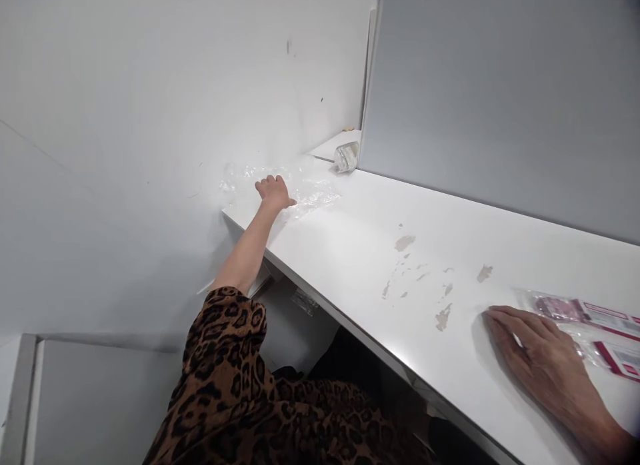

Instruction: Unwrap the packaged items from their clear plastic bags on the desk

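At the far left end of the white table, my left hand (274,192) lies on a crumpled clear plastic bag (315,193). Its fingers curl down into the thin plastic and the thumb points out to the right. Towards the right edge of the view, my right hand (543,358) rests palm down on the table with its fingers stretched out and nothing visible in them. Just beyond it lie clear packets with red and white labels, one farther back (603,316) and one closer (617,360), partly covered by the hand.
The white table (340,265) has several worn patches. A small clear-wrapped package (346,157) stands in the back corner against a grey partition (500,105). A white wall (150,85) closes off the left side. Below the table edge lies another clear-wrapped item (305,301).
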A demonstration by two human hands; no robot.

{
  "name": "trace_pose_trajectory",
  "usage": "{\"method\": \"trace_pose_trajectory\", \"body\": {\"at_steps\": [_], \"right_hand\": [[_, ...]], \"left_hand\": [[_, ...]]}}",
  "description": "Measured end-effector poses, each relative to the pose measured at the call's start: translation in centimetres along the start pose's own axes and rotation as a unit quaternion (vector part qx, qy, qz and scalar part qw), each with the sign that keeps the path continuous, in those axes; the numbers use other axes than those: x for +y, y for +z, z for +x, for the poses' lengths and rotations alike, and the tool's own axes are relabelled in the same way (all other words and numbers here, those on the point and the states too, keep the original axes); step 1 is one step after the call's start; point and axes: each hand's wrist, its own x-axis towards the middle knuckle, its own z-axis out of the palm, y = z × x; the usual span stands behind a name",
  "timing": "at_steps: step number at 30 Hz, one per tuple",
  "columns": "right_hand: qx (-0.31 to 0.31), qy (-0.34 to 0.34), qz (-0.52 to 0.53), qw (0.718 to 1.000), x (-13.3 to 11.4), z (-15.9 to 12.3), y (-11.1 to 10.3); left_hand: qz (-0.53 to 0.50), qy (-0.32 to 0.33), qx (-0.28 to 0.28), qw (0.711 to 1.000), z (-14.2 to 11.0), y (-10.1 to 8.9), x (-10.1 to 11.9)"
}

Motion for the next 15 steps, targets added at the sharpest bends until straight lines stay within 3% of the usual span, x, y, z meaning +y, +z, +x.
{"method": "trace_pose_trajectory", "body": {"at_steps": [4,7,11,15], "right_hand": [[0.003,-0.032,0.003,0.999,-0.3,0.0,0.1],[0.002,-0.032,0.005,0.999,-0.6,0.1,0.0],[-0.011,-0.025,0.008,1.000,-1.1,0.0,-0.5],[-0.033,-0.002,0.007,0.999,-1.5,-0.6,-1.0]], "left_hand": [[-0.127,0.103,0.099,0.982,-0.8,-1.8,2.7],[-0.295,0.138,0.084,0.942,0.4,-0.8,6.7],[-0.479,0.036,0.006,0.877,4.7,2.3,12.9],[-0.546,-0.048,-0.011,0.836,9.3,5.3,17.7]]}}
